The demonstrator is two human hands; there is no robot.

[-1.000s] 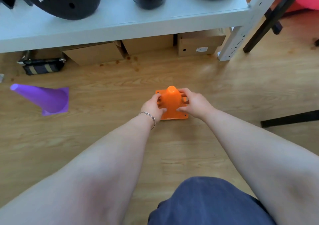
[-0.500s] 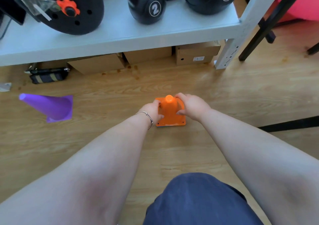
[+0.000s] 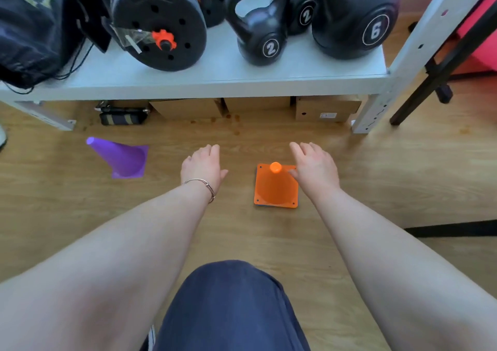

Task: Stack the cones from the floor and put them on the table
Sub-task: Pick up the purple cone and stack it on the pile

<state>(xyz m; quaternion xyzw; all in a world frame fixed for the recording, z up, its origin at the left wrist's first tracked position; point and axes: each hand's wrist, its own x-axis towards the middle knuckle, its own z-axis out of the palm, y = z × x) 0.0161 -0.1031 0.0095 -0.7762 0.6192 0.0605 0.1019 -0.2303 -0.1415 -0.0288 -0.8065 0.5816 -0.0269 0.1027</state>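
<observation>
Inspector: Report your position, starting nearest you.

Operator: My knee, in dark blue cloth, is showing at the bottom of the view, and both my bare forearms are reaching forward over the wooden floor.

Inspector: State of each grip?

Operator: My left hand is hovering with fingers spread and is holding nothing; a thin bracelet is sitting on its wrist. My right hand is likewise spread and empty, with its thumb lying just beside the tip of the orange cone. I cannot tell whether the thumb is touching it.

Inspector: Where are the task items standing?

Operator: The orange cone is standing upright on the floor between my hands, closer to the right one. A blue edge is peeking out under its base. The purple cone is standing on the floor well to the left, apart from both hands.

Inspector: And beyond?

Operator: Cardboard boxes are sitting under the white surface, which is carrying kettlebells marked 2 and 6, weight plates and a black bag.
</observation>
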